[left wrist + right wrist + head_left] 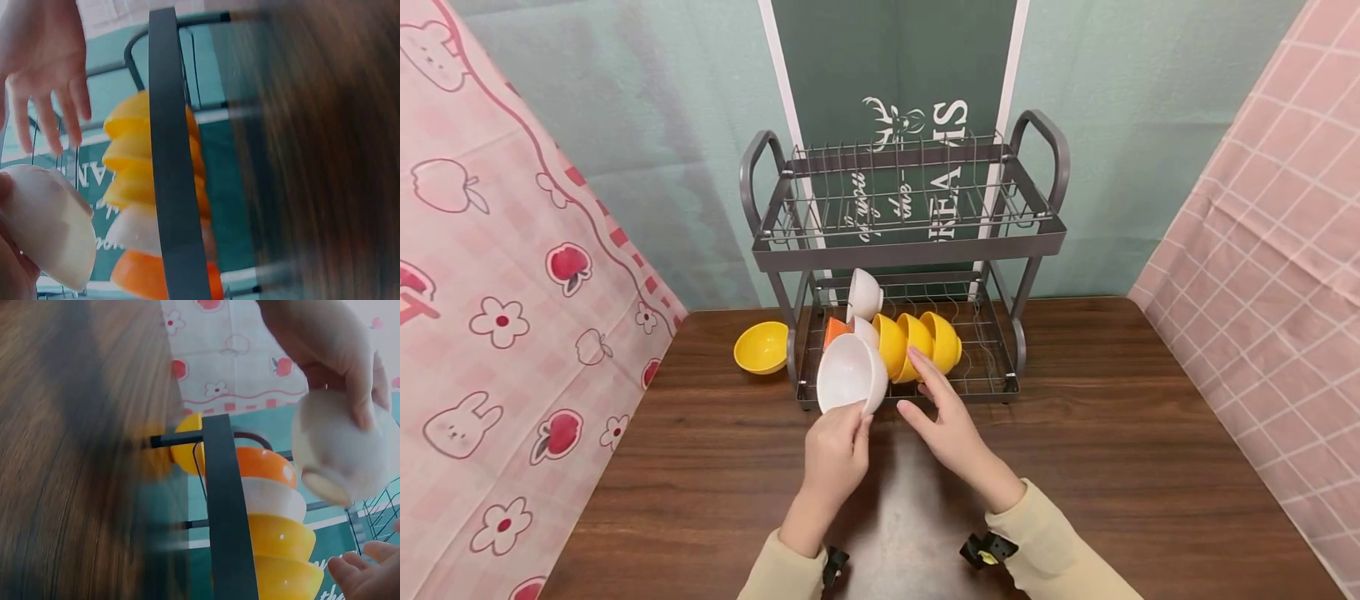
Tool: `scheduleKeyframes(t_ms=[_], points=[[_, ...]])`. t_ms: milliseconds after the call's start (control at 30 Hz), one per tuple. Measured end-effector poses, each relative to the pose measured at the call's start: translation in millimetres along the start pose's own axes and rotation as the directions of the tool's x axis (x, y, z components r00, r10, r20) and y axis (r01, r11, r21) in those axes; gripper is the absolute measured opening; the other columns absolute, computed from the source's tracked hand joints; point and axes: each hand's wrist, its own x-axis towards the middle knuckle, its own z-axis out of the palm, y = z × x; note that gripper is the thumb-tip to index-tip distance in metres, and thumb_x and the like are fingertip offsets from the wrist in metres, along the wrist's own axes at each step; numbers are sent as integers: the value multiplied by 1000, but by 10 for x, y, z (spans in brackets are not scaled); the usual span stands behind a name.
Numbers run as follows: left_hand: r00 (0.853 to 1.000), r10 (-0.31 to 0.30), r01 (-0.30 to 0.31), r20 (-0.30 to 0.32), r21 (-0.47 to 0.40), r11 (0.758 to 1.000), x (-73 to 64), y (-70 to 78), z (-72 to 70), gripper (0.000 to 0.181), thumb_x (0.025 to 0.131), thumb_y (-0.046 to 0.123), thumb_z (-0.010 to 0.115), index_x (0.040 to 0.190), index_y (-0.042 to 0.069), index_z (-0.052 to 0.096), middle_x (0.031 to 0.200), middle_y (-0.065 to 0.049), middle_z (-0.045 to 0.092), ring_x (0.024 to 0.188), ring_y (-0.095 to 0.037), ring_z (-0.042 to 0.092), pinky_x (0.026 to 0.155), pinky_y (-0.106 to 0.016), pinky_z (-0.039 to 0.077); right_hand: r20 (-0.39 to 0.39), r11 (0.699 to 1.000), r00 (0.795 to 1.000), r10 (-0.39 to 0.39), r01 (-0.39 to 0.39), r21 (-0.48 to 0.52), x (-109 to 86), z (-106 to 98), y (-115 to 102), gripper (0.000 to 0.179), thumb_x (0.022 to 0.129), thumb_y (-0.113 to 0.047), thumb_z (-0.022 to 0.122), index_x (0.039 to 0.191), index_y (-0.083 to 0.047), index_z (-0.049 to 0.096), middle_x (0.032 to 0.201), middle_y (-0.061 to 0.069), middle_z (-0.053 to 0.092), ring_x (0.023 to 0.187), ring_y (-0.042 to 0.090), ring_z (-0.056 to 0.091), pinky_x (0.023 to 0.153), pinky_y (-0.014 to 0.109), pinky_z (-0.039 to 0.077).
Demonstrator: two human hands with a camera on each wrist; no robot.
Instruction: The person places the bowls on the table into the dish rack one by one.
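Observation:
My left hand (837,450) pinches the rim of a white bowl (850,375), held tilted before the front of the rack's lower shelf. To its right, my right hand (951,429) has its fingers spread, the fingertips close to the yellow bowls (942,342) and holding nothing. Those yellow bowls stand on edge in a row, followed leftward by a white bowl (134,230) and an orange bowl (265,465). Another white bowl (865,296) sits behind them on the same shelf. In the right wrist view the held bowl shows its foot and outer side.
A two-tier grey dish rack (910,248) stands at the back of the wooden table (1097,450); its upper wire tier bears no dishes. Left of the rack lies a yellow bowl (762,348). Patterned cloths (497,333) hang at both sides.

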Motion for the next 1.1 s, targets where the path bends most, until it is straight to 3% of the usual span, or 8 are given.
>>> scheduleKeyframes(t_ms=[167, 300, 467, 633, 833, 1100], points=[[998, 57, -56, 14, -48, 997, -22, 81, 85, 20, 93, 17, 51, 85, 5, 64, 78, -3, 69, 74, -18, 65, 69, -29, 51, 47, 993, 999, 2, -7, 115, -10, 9, -48, 65, 90, -10, 57, 146, -17, 27, 153, 5, 25, 138, 19, 29, 104, 52, 36], [995, 99, -98, 16, -63, 993, -33, 122, 133, 25, 96, 20, 46, 88, 6, 65, 81, -2, 70, 75, -17, 65, 72, -28, 51, 57, 987, 998, -21, 11, 157, -14, 7, -60, 63, 90, -6, 55, 146, -15, 27, 152, 6, 27, 134, 15, 35, 102, 36, 43], [988, 151, -150, 15, -75, 986, -51, 144, 170, 26, 97, 19, 44, 90, 5, 65, 83, -2, 70, 75, -16, 65, 74, -27, 52, 52, 986, 998, -32, 23, 164, -8, -7, -48, 62, 90, -4, 55, 145, -13, 29, 151, 8, 29, 132, 23, 36, 96, 22, 46], [979, 203, -200, 18, -83, 976, -62, 125, 193, 20, 94, 15, 49, 95, 4, 66, 86, -3, 71, 78, -15, 65, 78, -26, 51, 63, 986, 998, 0, -10, 169, 8, -50, -60, 64, 88, -6, 58, 145, -13, 30, 151, 9, 30, 132, 29, 36, 97, 28, 47], [969, 239, -232, 70, -92, 968, -82, 65, 198, 16, 88, 13, 58, 99, 5, 67, 92, -3, 72, 84, -14, 67, 83, -27, 51, 102, 985, 994, 29, -46, 166, 25, -108, -52, 69, 85, -6, 63, 145, -13, 30, 151, 9, 29, 131, 32, 38, 95, 38, 48], [964, 213, -207, 160, -54, 977, -85, 37, 198, 19, 86, 16, 61, 104, 11, 66, 100, -2, 72, 98, -15, 65, 90, -33, 49, 60, 984, 997, 50, -60, 168, 36, -170, -70, 70, 79, -6, 70, 141, -17, 40, 147, 7, 37, 128, 27, 42, 94, 35, 49]])
